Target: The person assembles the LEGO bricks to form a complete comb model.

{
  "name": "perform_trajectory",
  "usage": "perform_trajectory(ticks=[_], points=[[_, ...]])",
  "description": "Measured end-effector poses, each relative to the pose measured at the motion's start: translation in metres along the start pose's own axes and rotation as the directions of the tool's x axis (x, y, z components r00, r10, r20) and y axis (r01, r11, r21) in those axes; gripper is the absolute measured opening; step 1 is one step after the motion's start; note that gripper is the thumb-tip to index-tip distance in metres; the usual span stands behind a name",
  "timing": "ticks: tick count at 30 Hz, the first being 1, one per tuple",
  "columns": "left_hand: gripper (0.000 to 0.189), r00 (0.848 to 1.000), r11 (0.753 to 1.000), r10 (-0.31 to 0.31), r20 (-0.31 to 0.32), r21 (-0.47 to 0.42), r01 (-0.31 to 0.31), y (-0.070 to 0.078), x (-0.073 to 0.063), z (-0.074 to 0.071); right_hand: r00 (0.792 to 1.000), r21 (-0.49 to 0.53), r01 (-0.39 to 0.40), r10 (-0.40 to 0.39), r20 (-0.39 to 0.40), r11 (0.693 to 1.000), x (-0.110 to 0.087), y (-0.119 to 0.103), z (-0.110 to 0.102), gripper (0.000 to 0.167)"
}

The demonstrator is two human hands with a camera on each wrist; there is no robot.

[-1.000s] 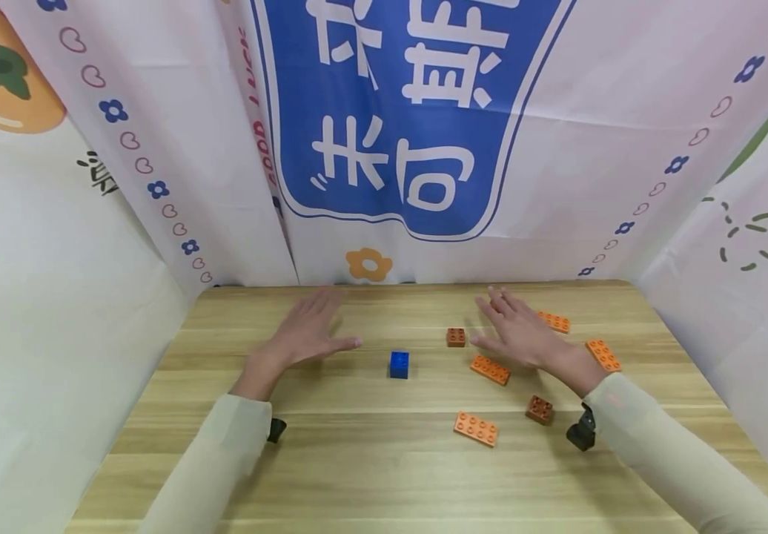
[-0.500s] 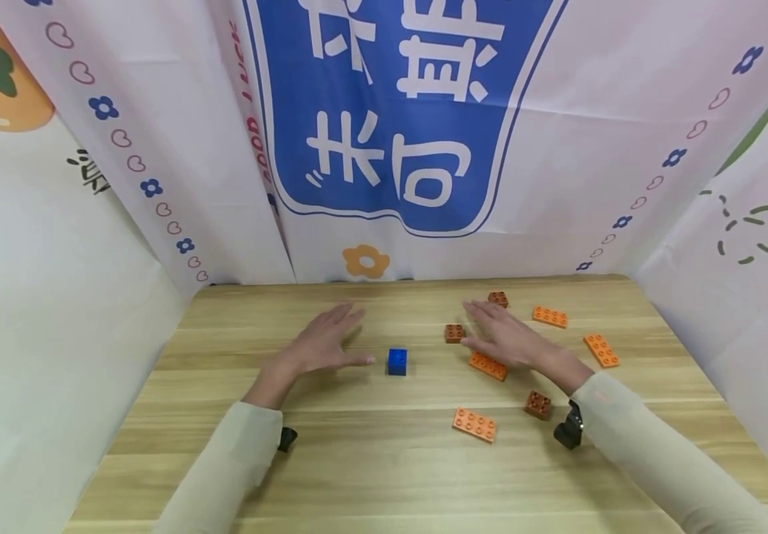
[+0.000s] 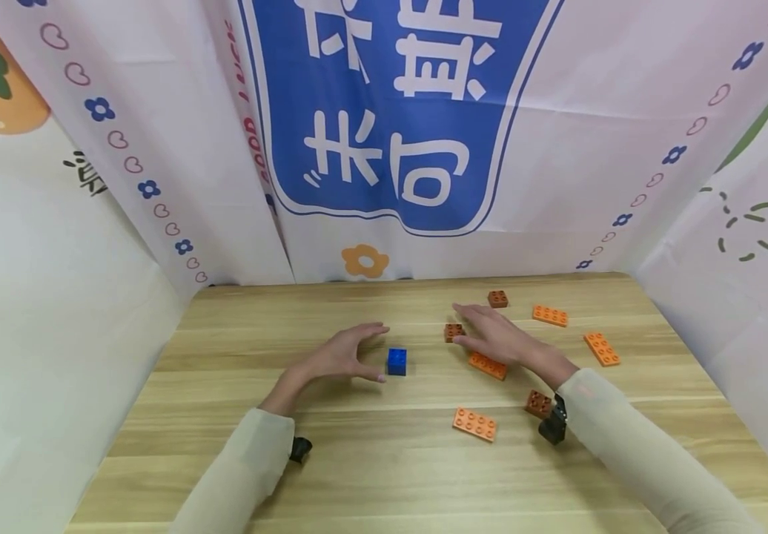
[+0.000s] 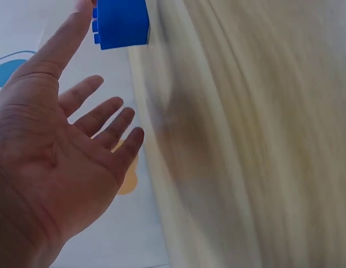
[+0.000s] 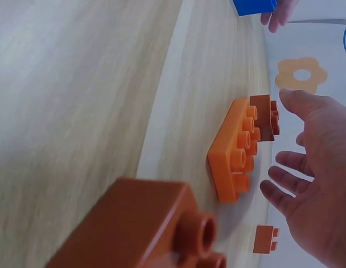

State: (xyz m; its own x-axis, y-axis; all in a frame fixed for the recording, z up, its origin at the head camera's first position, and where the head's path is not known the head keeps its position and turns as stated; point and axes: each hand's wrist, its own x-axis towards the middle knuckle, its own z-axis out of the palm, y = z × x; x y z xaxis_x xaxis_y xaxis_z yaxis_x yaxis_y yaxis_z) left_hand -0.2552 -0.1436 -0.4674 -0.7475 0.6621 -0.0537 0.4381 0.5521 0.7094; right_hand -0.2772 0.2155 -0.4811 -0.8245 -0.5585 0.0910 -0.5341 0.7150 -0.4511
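On the wooden table a blue brick stands just right of my left hand, whose thumb and fingers are spread on its near side without gripping it. The left wrist view shows the thumb close to the blue brick, with the palm holding nothing. My right hand hovers over a brown brick and an orange brick, partly covering both. In the right wrist view its fingers are apart and hold nothing, above the orange brick and the brown brick.
Another orange brick lies nearer the front. A brown brick sits beside the right wrist. At the back right are a brown brick and two orange bricks, one left of the other. Printed cloth hangs behind the table.
My left hand has moved right and toward the front, up to the blue brick, its thumb and fingers parting. My right hand has shifted left, uncovering the back brown brick. The bricks stay put.
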Motion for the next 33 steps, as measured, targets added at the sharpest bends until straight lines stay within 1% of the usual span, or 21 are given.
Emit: perform_trajectory(ticks=[4,7,9,14,16,20,26,33], points=[[0.087,1.000,0.995,-0.015,-0.016,-0.096,0.013,0.002,0.002,0.005,1.000,0.031,0.008,-0.008,0.003,0.999,0.003,0.001,0.001,0.071],[0.082,1.000,0.987,-0.017,-0.027,-0.161,0.012,0.002,0.003,0.009,1.000,0.058,-0.003,0.003,0.005,0.998,0.005,0.001,0.001,0.069],[0.079,1.000,0.978,-0.011,-0.027,-0.208,0.005,0.001,0.005,0.012,1.000,0.084,-0.021,0.020,0.004,0.996,0.006,0.001,0.001,0.068],[0.075,0.999,0.954,-0.033,-0.018,-0.298,0.027,-0.001,0.008,0.019,0.998,0.123,-0.057,0.057,0.004,0.991,0.006,0.001,0.001,0.064],[0.073,0.999,0.951,-0.043,-0.023,-0.307,0.034,-0.001,0.009,0.021,0.999,0.125,-0.053,0.053,0.002,0.991,0.006,0.001,0.001,0.062],[0.069,0.998,0.950,-0.039,-0.040,-0.311,0.024,0.001,0.009,0.024,0.999,0.138,-0.035,0.037,-0.007,0.990,0.007,0.002,0.003,0.057],[0.063,0.998,0.937,-0.044,-0.037,-0.348,0.029,0.002,0.012,0.026,1.000,0.148,-0.018,0.020,-0.012,0.989,0.012,0.002,0.005,0.053],[0.052,0.995,0.948,-0.074,-0.062,-0.316,0.051,0.002,0.015,0.029,0.999,0.103,-0.017,0.020,-0.026,0.995,0.012,0.003,0.007,0.040]])
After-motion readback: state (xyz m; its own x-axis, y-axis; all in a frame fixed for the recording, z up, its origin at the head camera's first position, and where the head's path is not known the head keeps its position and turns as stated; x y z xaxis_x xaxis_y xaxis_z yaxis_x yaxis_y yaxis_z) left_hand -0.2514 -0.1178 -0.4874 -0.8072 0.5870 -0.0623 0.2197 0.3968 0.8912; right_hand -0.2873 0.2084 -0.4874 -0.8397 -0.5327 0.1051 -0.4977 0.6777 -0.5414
